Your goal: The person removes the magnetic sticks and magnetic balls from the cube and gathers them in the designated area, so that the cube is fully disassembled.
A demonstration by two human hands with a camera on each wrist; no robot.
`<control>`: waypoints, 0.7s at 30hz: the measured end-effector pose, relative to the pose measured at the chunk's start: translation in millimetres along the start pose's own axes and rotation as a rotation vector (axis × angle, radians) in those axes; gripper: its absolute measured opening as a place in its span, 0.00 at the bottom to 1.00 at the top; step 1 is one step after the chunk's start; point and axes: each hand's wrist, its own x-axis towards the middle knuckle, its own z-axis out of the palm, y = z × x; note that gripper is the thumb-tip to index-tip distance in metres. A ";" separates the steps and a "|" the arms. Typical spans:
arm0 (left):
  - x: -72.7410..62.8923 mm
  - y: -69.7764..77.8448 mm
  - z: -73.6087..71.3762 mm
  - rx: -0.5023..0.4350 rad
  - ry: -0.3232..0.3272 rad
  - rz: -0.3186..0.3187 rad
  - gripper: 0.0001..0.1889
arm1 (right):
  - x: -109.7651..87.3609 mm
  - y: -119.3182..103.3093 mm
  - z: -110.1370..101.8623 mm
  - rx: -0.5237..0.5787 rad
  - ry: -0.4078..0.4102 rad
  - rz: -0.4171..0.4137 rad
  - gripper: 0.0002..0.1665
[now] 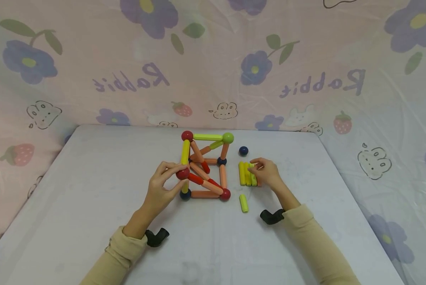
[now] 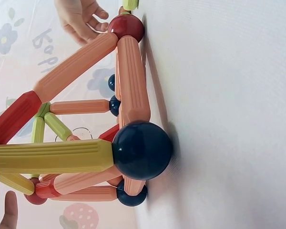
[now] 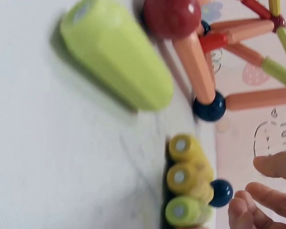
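In the head view my left hand (image 1: pixel 162 184) pinches a red ball (image 1: pixel 182 172) at the upper front-left corner of a frame built from sticks and balls. Below that ball, a yellow stick (image 2: pixel 57 156) stands upright on a dark blue ball (image 2: pixel 143 150). Orange-and-red diagonals brace the sides, one of them meeting a red ball (image 1: pixel 225 194) at the front right. Over a row of short sticks hangs my right hand (image 1: pixel 268 173), fingers loosely bent and holding nothing. The row has yellow sticks (image 1: pixel 242 173), a lime green stick (image 3: pixel 183 211) and an orange one partly hidden.
A loose dark blue ball (image 1: pixel 243 151) lies behind the row of sticks. In front of the row is a single lime green stick (image 1: pixel 243 203). The white table (image 1: pixel 74 190) meets a patterned cloth (image 1: pixel 206 63) at the back.
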 end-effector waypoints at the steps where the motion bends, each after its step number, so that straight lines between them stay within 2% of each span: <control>1: -0.2 -0.3 0.0 0.000 0.000 0.000 0.28 | -1.8 -3.5 1.6 0.011 -0.012 0.002 0.21; 4: -0.4 -0.9 0.1 -0.002 0.000 -0.001 0.28 | -6.0 -13.8 6.7 0.030 -0.025 -0.014 0.20; 11: 0.3 -0.8 0.7 -0.017 0.006 -0.002 0.26 | -11.6 -34.9 21.0 0.061 -0.031 -0.134 0.18; 21: 0.1 -1.0 0.8 -0.015 0.012 0.006 0.25 | -11.1 -57.6 47.2 0.116 0.016 -0.295 0.15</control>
